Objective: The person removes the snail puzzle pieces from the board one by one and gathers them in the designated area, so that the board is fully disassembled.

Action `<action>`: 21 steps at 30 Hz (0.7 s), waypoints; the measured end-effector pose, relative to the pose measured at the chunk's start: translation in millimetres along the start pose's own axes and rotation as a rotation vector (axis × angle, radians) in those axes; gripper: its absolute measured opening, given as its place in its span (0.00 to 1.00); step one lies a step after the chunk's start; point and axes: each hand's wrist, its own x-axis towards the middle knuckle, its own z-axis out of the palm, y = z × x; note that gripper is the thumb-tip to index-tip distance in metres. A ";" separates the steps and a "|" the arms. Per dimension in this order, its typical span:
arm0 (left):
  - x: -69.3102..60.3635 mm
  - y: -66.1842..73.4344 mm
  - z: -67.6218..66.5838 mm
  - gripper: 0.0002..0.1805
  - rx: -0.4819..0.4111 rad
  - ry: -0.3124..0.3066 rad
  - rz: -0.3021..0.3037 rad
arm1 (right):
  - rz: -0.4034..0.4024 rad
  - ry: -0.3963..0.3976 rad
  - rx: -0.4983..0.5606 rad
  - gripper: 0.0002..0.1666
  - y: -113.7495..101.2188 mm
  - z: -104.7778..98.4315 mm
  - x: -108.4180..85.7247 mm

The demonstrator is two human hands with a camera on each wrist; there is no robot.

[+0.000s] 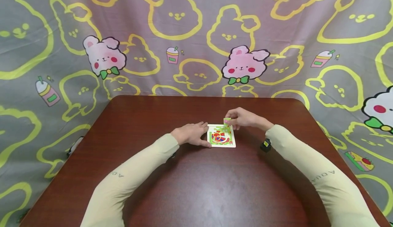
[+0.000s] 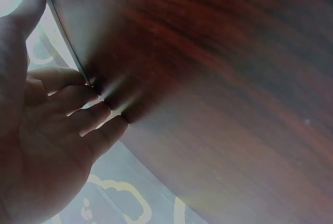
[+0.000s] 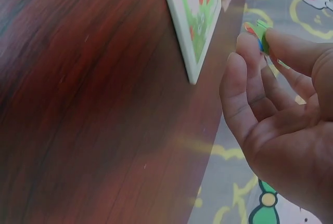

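A small square picture board point(image 1: 221, 146) with a white border lies on the brown table; its picture shows red, blue and green shapes. My left hand point(image 1: 191, 134) rests at the board's left edge, thumb at the near corner and fingers at the far one. In the left wrist view the fingers of the left hand point(image 2: 62, 125) are nearly straight against that edge. My right hand point(image 1: 242, 117) pinches a small green piece point(image 1: 227, 121) above the board's far right corner. The right wrist view shows the piece point(image 3: 264, 39) between thumb and fingertips of the right hand point(image 3: 286, 109).
The wooden table point(image 1: 196, 193) reaches out on all sides of the board. Behind it and at its sides hangs a grey cloth point(image 1: 196, 43) with yellow outlines and pink rabbits. A small black device point(image 1: 265, 145) is at the right wrist.
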 end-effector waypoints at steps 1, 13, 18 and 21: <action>0.0 0.1 0.0 0.53 0.001 -0.005 0.000 | 0.006 0.006 -0.003 0.13 1.5 -1.2 -1.8; 1.4 1.8 1.0 0.53 -0.002 -0.017 0.006 | 0.058 0.047 -0.027 0.15 27.6 -22.8 -22.7; 0.3 1.0 1.1 0.52 0.004 -0.008 0.009 | 0.095 0.066 -0.023 0.13 35.6 -28.4 -29.2; -0.6 0.8 0.9 0.52 0.006 -0.009 0.003 | 0.107 0.066 -0.024 0.13 39.1 -30.5 -32.6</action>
